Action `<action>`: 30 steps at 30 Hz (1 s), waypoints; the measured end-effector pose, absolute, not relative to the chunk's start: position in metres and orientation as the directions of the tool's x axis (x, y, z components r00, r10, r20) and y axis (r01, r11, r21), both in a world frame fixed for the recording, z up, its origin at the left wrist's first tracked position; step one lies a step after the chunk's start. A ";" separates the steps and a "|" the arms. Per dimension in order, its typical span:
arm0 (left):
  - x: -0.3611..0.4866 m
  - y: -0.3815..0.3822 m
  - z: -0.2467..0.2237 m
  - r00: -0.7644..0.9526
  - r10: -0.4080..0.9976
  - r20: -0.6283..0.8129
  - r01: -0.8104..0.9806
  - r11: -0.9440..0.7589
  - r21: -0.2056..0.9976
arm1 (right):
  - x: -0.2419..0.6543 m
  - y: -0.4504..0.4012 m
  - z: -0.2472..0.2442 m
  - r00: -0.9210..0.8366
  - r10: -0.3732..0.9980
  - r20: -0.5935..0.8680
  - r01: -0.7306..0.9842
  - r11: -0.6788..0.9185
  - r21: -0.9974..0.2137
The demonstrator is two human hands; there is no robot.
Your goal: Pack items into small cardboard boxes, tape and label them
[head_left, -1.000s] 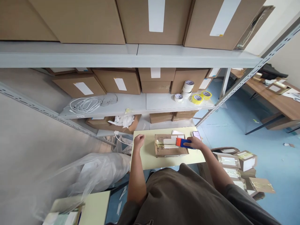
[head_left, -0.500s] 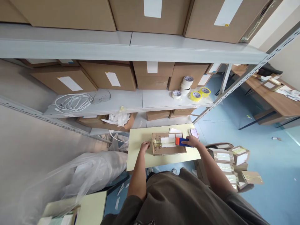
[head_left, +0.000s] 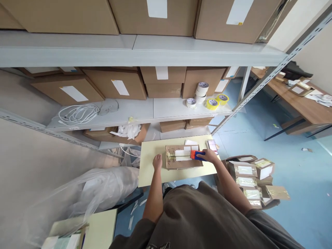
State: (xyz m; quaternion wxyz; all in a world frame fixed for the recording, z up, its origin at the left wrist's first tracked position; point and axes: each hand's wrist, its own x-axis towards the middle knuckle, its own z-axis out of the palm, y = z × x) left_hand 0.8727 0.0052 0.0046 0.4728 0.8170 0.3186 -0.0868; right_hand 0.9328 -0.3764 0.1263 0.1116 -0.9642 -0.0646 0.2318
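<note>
A closed cardboard box (head_left: 181, 163) with white labels and handwriting lies on the pale yellow table (head_left: 149, 173). My right hand (head_left: 209, 155) is wrapped round the handle of a blue and orange tape dispenser (head_left: 195, 155), which rests over the right part of the box top. Left of the box, a small gap away, my left hand (head_left: 157, 162) hovers over the table with its fingers curled in; whether anything small is in it is hidden. A phone (head_left: 212, 146) lies at the table's back right corner, and white paper (head_left: 190, 142) sits behind the box.
Grey shelving (head_left: 116, 116) stands behind the table, holding cartons, a coiled white cable (head_left: 79, 114), white tape rolls (head_left: 201, 90) and yellow tape rolls (head_left: 212, 103). Several small boxes (head_left: 246, 181) are piled at the right. Plastic wrap (head_left: 109, 186) hangs at the left.
My left hand has drawn away from the box's left end. My right hand and the dispenser remain over the box's right part. The whole view has shifted slightly.
</note>
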 end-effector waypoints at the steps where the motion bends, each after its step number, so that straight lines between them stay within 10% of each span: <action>1: 0.875 0.000 0.007 0.811 0.407 -0.420 0.566 -0.366 0.739 | 0.934 -0.375 0.127 0.888 0.178 -0.423 0.079 -0.967 -0.241; 30: 0.895 -0.016 -0.001 0.859 0.301 -0.414 0.509 -0.581 0.635 | 0.961 -0.464 0.135 0.847 0.096 -0.524 -0.037 -0.971 -0.238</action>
